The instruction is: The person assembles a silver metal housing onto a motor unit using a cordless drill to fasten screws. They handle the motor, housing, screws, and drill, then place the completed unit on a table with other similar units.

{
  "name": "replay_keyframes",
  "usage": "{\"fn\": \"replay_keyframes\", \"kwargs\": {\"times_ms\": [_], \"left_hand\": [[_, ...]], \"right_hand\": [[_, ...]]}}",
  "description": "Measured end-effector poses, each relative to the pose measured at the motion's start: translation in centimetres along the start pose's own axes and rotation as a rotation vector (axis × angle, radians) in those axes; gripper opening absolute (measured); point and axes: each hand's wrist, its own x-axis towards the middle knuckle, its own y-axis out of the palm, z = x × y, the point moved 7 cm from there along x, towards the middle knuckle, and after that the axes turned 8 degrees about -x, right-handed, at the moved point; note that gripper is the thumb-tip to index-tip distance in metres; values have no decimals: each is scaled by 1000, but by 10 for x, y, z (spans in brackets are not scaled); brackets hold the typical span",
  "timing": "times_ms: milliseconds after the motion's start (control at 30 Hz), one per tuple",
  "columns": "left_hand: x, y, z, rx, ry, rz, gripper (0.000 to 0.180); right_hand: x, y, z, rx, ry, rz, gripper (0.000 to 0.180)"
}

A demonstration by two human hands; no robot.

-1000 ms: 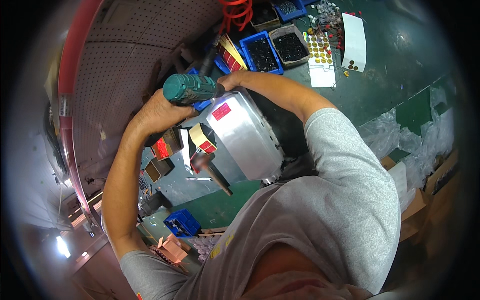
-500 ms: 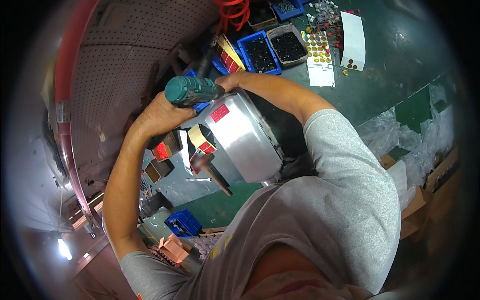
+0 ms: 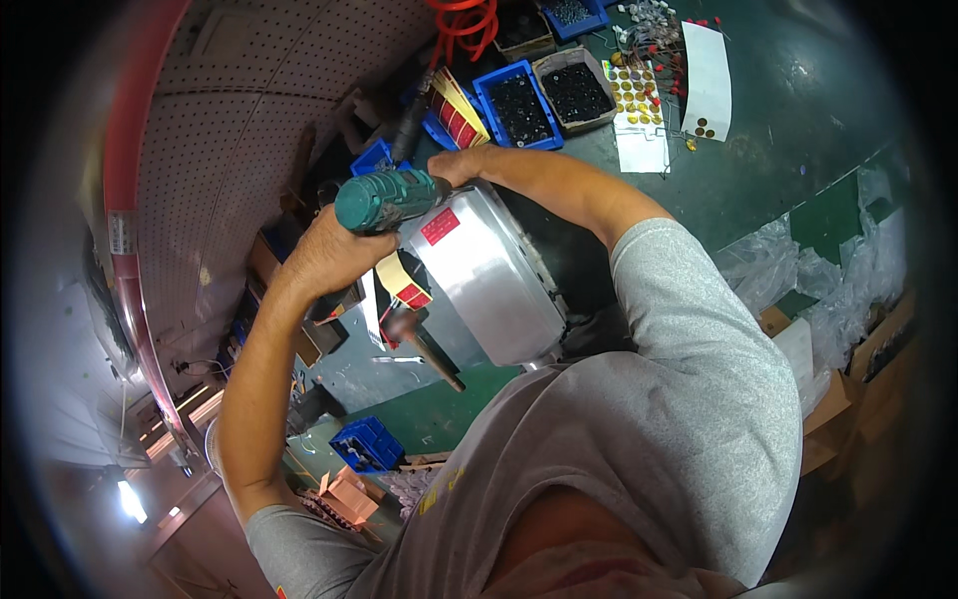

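My left hand (image 3: pixel 337 250) is wrapped around the grip of a teal cordless drill (image 3: pixel 377 202), whose nose points right. Against that nose is the far end of a silver metal case (image 3: pixel 489 285) with a red label (image 3: pixel 439 227). My right hand (image 3: pixel 457 166) is at the far end of the case, beside the drill's nose; its fingers curl down, and what they pinch is hidden. To the left of the case are a roll of labels (image 3: pixel 404 282) and a hammer-like tool with a dark handle (image 3: pixel 431 351).
Beyond my hands are a blue bin of small black parts (image 3: pixel 519 108), a carton of black parts (image 3: pixel 576 92) and a coiled red air hose (image 3: pixel 465 25). A sheet of round gold stickers (image 3: pixel 637 100) lies farther right. A perforated panel (image 3: pixel 239 140) stands at left.
My left hand and the drill have shifted slightly right and nearer, the forearm swinging in with them. The right hand and the metal case have barely moved.
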Motion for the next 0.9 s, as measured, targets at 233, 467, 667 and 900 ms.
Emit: {"fn": "replay_keyframes", "kwargs": {"times_ms": [233,467,667,900], "left_hand": [[-1,4,-2,-127,11,-24,44],[-1,8,5,-153,-98,-27,44],[-5,16,-4,-248,10,-43,41],[-8,17,-4,-218,-228,-90,34]], "right_hand": [[-6,-9,5,1,-34,-70,53],[-8,-11,8,47,-27,-41,57],[-7,-8,10,-42,-46,-19,61],[19,5,-12,-50,-75,-123,57]]}}
